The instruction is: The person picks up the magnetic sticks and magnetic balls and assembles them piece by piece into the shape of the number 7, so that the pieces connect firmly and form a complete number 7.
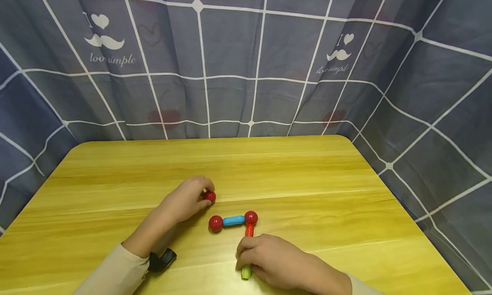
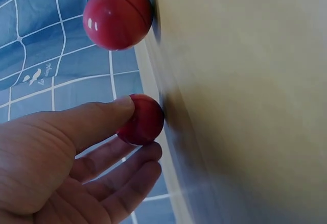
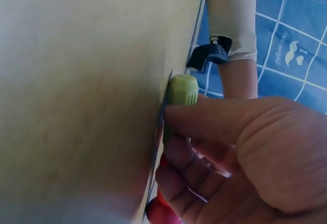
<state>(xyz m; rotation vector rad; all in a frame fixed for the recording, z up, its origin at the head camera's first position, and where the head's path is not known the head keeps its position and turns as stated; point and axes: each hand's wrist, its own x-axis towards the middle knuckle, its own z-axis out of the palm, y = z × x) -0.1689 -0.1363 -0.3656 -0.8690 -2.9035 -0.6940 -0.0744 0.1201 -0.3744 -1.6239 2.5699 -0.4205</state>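
My left hand (image 1: 189, 200) pinches a loose red ball (image 2: 144, 120) between thumb and fingers, low over the tabletop. Nearer me, two larger-looking red balls (image 1: 216, 223) are joined by a short blue rod (image 1: 233, 220). From the right-hand ball (image 1: 251, 217) a red rod (image 1: 249, 230) runs toward me, its near end hidden under my right hand (image 1: 277, 259). That hand's thumb and fingers grip a ribbed green rod (image 3: 182, 90), whose blunt end sticks out past them. Where the green and red rods meet is covered by the fingers.
Everything lies on a yellow wood-grain table (image 1: 330, 188) with rounded far corners. Blue-grey checked curtains (image 1: 230, 43) stand behind it and along both sides. A black wrist device (image 1: 162, 261) is strapped at the left sleeve cuff, close to the tabletop.
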